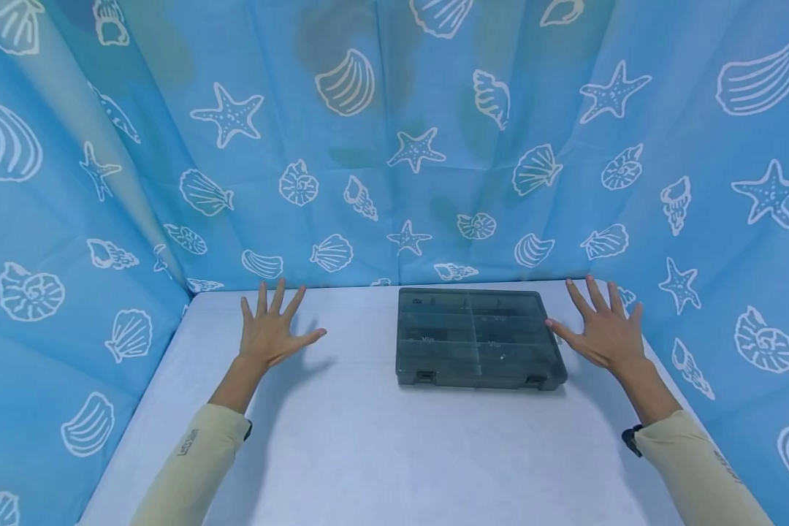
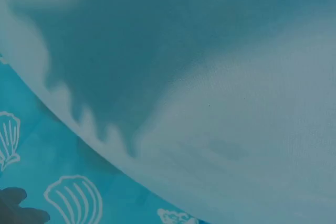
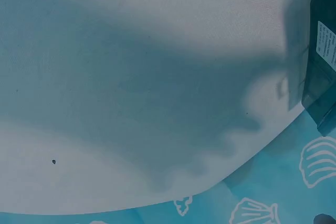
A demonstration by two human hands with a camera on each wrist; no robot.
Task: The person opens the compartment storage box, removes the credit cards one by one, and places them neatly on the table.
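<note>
A dark translucent plastic organizer box (image 1: 476, 338) with inner compartments lies flat on the white table, its lid down and two latches facing the person. My left hand (image 1: 271, 330) is spread wide above the table's left side, apart from the box and holding nothing. On the other side, my right hand (image 1: 605, 330) has its fingers fanned out beside the box, its thumb near the box's right edge; whether they touch cannot be told. In the right wrist view, the box's side (image 3: 321, 61) carries a white label. Fingertips (image 2: 23, 207) show at the left wrist view's lower corner.
A white table surface (image 1: 394, 453) spreads before me. Blue curtains (image 1: 381, 146) with white shells and starfish stand along its back and both sides. A small dark speck (image 3: 53, 161) lies on the tabletop in the right wrist view. Both hands cast shadows.
</note>
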